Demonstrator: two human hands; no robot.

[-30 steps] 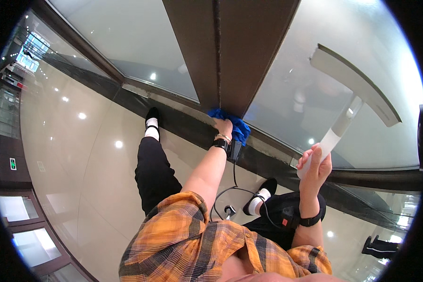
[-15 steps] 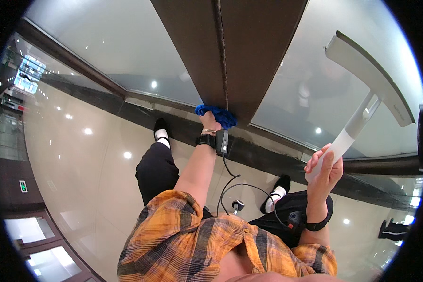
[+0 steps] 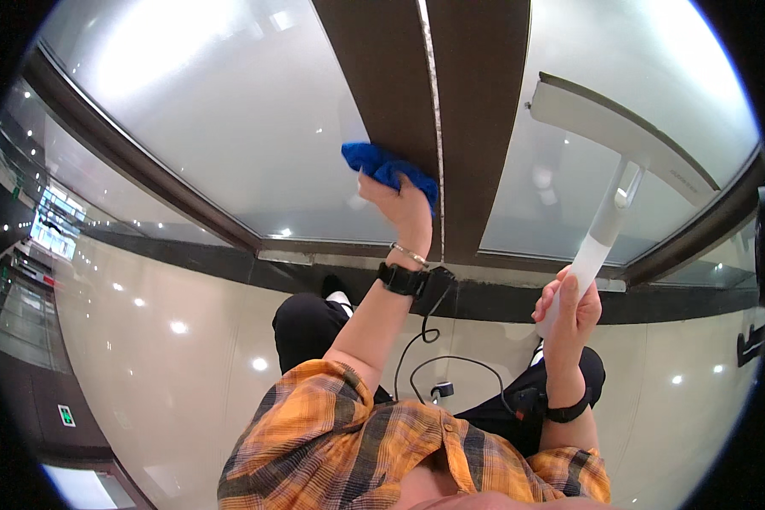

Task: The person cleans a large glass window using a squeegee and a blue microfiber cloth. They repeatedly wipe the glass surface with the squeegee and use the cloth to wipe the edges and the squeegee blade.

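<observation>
My left hand point(image 3: 405, 204) is closed round a bunched blue cloth point(image 3: 378, 163). The cloth lies against the dark brown door frame point(image 3: 391, 76), at the border with the left glass panel point(image 3: 229, 127). On the other side, my right hand point(image 3: 569, 310) grips the white handle of a window squeegee point(image 3: 595, 242). Its wide grey-white head with a dark blade edge points up and away, in front of the right glass panel point(image 3: 510, 187). Whether the head touches that glass I cannot tell.
A black cable point(image 3: 429, 361) loops from my left wrist's band across my lap. Glossy beige tiles point(image 3: 195, 297) cover the floor, with a dark stone strip point(image 3: 306, 274) along the foot of the doors. A light vertical gap point(image 3: 433, 85) splits the brown frame.
My left hand has carried the cloth up the frame from near the floor. My right hand and the squeegee have shifted slightly left in view. The whole view has tilted upward.
</observation>
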